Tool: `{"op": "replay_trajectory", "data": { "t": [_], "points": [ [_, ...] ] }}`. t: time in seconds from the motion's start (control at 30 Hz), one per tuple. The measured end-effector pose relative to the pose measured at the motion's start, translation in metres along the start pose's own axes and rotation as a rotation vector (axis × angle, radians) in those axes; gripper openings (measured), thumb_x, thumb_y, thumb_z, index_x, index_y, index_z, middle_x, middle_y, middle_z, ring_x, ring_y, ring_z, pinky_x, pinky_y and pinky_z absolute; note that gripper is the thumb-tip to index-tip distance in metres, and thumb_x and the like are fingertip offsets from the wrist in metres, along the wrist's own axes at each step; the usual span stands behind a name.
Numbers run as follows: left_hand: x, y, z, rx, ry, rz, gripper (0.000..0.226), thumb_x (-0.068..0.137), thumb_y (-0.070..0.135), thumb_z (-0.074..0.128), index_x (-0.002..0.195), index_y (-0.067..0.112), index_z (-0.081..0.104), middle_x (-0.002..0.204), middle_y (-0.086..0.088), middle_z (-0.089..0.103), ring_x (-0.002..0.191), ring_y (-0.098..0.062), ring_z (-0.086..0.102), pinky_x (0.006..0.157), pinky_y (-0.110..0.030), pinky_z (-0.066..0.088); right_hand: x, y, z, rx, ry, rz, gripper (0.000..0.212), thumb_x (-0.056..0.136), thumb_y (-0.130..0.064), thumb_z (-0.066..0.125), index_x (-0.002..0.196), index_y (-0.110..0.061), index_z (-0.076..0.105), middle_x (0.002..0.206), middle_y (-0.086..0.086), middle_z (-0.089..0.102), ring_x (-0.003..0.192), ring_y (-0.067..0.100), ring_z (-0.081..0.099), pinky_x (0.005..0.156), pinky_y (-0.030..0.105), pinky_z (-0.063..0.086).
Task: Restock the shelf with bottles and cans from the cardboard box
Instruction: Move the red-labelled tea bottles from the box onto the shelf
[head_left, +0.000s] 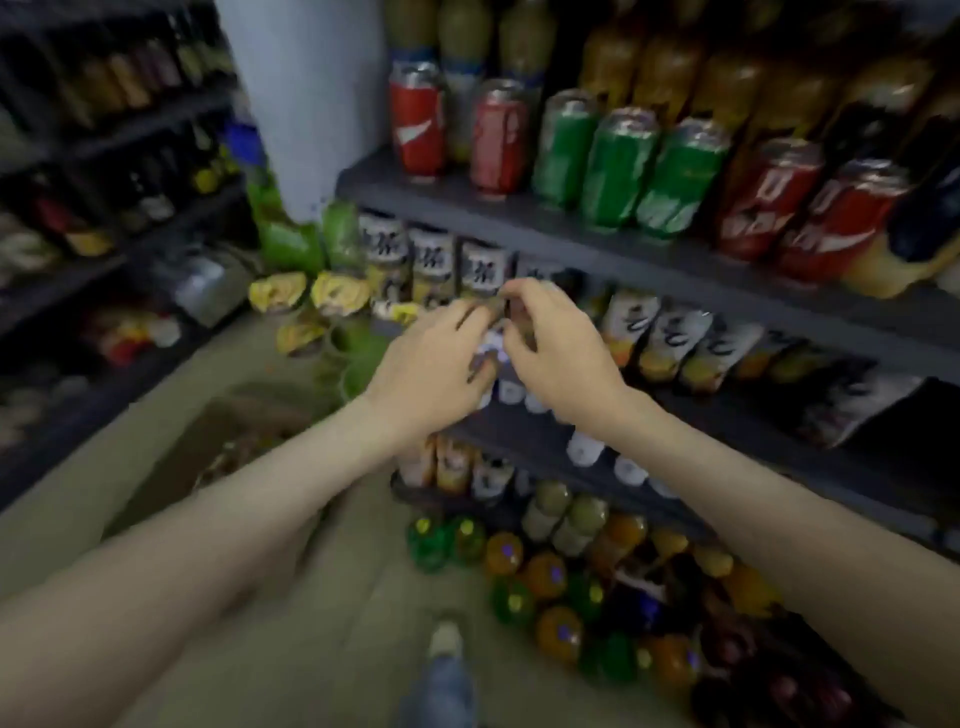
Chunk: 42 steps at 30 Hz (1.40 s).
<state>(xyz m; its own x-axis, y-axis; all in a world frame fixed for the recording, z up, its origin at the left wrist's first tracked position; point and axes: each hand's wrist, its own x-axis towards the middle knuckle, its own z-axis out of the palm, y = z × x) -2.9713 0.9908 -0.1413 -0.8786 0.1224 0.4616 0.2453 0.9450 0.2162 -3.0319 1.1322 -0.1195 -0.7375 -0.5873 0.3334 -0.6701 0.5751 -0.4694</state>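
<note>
The left hand and right hand meet fingertip to fingertip in front of the dark grey shelf, fingers curled. A small pale item shows between them, but blur hides whether either hand grips it. The brown cardboard box lies open on the floor, below and left of the hands. Above them stand glossy cylindrical red cans and 3 green cans.

Cans on shelf at right, cardboard box on floor (left), bottles below.
</note>
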Motion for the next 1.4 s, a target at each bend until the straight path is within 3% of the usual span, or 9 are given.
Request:
{"op": "replay_trajectory", "data": {
  "t": [0.17,0.27,0.37,0.47,0.73,0.87,1.03,1.23,1.4],
  "points": [
    [-0.104,-0.046,0.015,-0.004,-0.231,-0.31,0.048,0.085,0.029,0.045,0.123,0.001,0.055,0.113,-0.02,0.059,0.101,-0.038,0.059,0.076,-0.043,0.052,-0.017,-0.036,0.107,0.04,-0.279,-0.072,0.032,0.097,-0.012,0.047,0.128,-0.008,0.05,0.122,0.01,0.055,0.112,0.025,0.052,0.088,0.031,0.042],
    [-0.151,-0.083,0.018,0.03,-0.304,-0.441,0.047,0.088,0.031,0.046,0.125,0.003,0.052,0.113,-0.02,0.057,0.102,-0.039,0.057,0.078,-0.048,0.052,-0.016,-0.062,0.161,0.049,-0.385,-0.109,0.032,0.096,-0.011,0.047,0.128,-0.007,0.049,0.12,0.012,0.053,0.11,0.027,0.052,0.083,0.031,0.039],
    [-0.19,-0.126,0.018,0.036,-0.351,-0.595,0.047,0.09,0.027,0.052,0.131,0.004,0.045,0.12,-0.02,0.053,0.111,-0.038,0.053,0.086,-0.046,0.048,-0.006,-0.089,0.215,0.034,-0.486,-0.1,0.033,0.095,-0.011,0.048,0.127,-0.007,0.049,0.122,0.015,0.052,0.11,0.03,0.052,0.086,0.038,0.042],
    [-0.225,-0.172,0.014,0.011,-0.384,-0.746,0.049,0.092,0.027,0.05,0.136,0.008,0.04,0.127,-0.017,0.05,0.116,-0.035,0.05,0.084,-0.042,0.047,0.011,-0.113,0.273,0.031,-0.563,-0.106,0.035,0.092,-0.01,0.05,0.127,-0.006,0.05,0.122,0.015,0.052,0.114,0.032,0.051,0.09,0.044,0.045],
    [-0.313,-0.299,0.007,-0.001,-0.528,-0.998,0.051,0.095,0.026,0.047,0.141,0.009,0.033,0.131,-0.016,0.046,0.117,-0.036,0.049,0.082,-0.044,0.046,0.057,-0.17,0.411,0.003,-0.837,-0.12,0.048,0.093,-0.009,0.05,0.139,-0.008,0.038,0.136,0.013,0.043,0.127,0.029,0.041,0.098,0.036,0.038],
    [-0.33,-0.347,0.013,-0.039,-0.597,-1.098,0.048,0.097,0.027,0.044,0.14,0.01,0.034,0.131,-0.015,0.045,0.115,-0.036,0.049,0.081,-0.046,0.049,0.084,-0.176,0.454,0.0,-0.891,-0.088,0.053,0.093,-0.009,0.051,0.143,-0.011,0.033,0.141,0.011,0.039,0.128,0.029,0.04,0.1,0.038,0.038],
    [-0.335,-0.408,0.04,-0.108,-0.627,-1.215,0.051,0.096,0.029,0.046,0.142,0.012,0.032,0.133,-0.016,0.043,0.116,-0.038,0.049,0.087,-0.049,0.049,0.127,-0.164,0.513,-0.029,-0.982,-0.058,0.054,0.094,-0.008,0.05,0.145,-0.01,0.031,0.141,0.012,0.038,0.129,0.03,0.04,0.102,0.039,0.038],
    [-0.347,-0.499,0.087,-0.137,-0.685,-1.404,0.054,0.097,0.027,0.041,0.148,0.015,0.024,0.144,-0.012,0.037,0.127,-0.033,0.041,0.096,-0.038,0.039,0.195,-0.14,0.618,-0.094,-1.137,-0.156,0.059,0.093,-0.008,0.053,0.147,-0.014,0.029,0.141,0.009,0.04,0.125,0.025,0.046,0.097,0.035,0.043],
    [-0.396,-0.591,0.174,-0.256,-0.548,-1.623,0.051,0.097,0.023,0.042,0.146,0.017,0.029,0.14,-0.012,0.042,0.123,-0.033,0.045,0.096,-0.041,0.041,0.23,-0.116,0.745,-0.141,-1.182,-0.252,0.054,0.096,-0.013,0.049,0.147,-0.02,0.03,0.141,0.004,0.04,0.118,0.017,0.049,0.09,0.025,0.043]
  ]
}}
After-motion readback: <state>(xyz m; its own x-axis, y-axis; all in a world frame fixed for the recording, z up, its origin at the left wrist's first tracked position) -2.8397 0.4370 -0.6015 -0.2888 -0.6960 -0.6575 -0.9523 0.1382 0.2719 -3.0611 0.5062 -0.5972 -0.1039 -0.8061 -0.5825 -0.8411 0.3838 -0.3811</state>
